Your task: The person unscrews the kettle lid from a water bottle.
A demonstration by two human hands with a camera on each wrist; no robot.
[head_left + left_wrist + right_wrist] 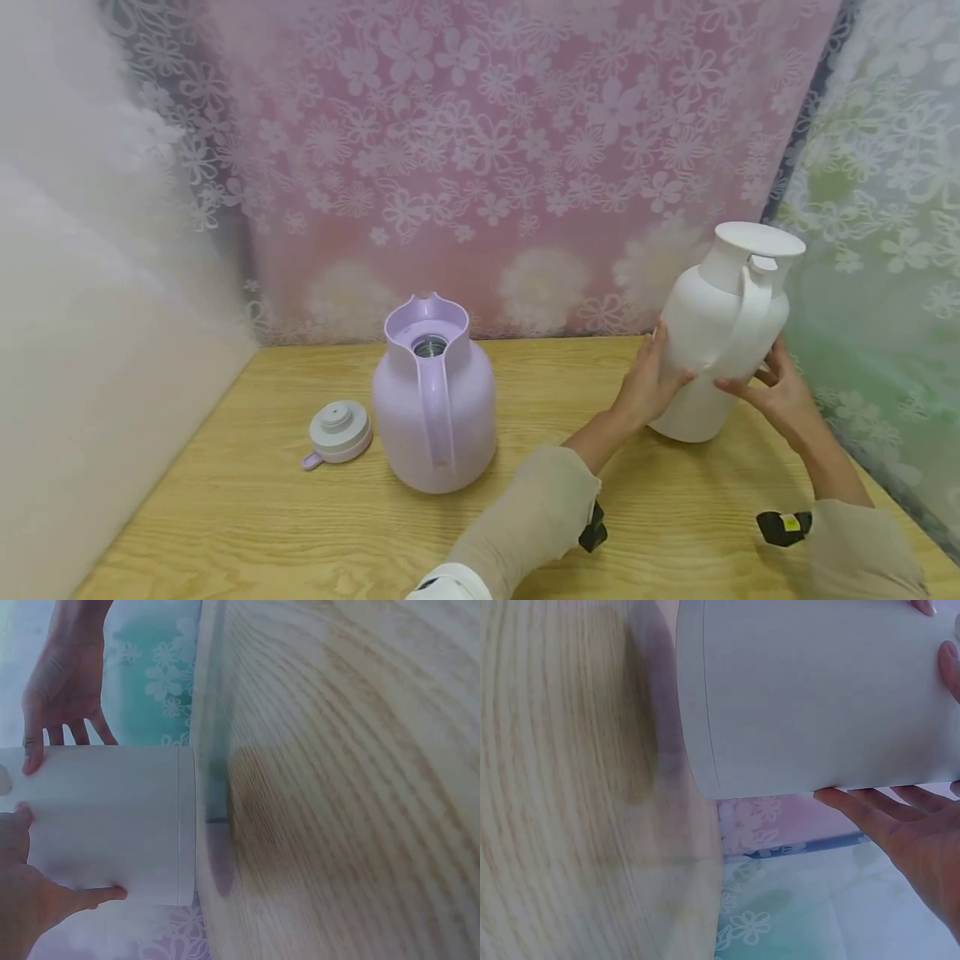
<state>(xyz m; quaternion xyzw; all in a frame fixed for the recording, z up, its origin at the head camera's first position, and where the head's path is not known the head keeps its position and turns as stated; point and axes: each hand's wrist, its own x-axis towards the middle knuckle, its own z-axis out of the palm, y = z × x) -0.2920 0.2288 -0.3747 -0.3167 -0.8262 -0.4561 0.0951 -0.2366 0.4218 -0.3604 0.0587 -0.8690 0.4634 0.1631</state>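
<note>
Both hands hold a white thermos jug (pixel 693 333) at the right side of the table, one hand on each side of its body. My left hand (pixel 645 383) grips the left side, with its thumb across the front. On the other side my right hand (pixel 787 400) holds it, thumb in front and fingers reaching around behind. The jug tilts a little to the right, its handle facing me and a flat top on it. In the left wrist view the jug's base (pixel 186 825) is close over the wooden table, which shows its shadow and reflection.
A lilac thermos jug (pixel 468 425) stands upright left of centre, its mouth uncovered. Beside it on the table (pixel 247 517) lies a round grey and lilac stopper (pixel 341 429) with a small tab. A flowered pink curtain (pixel 480 167) hangs behind, with a green flowered one (pixel 892 292) at right.
</note>
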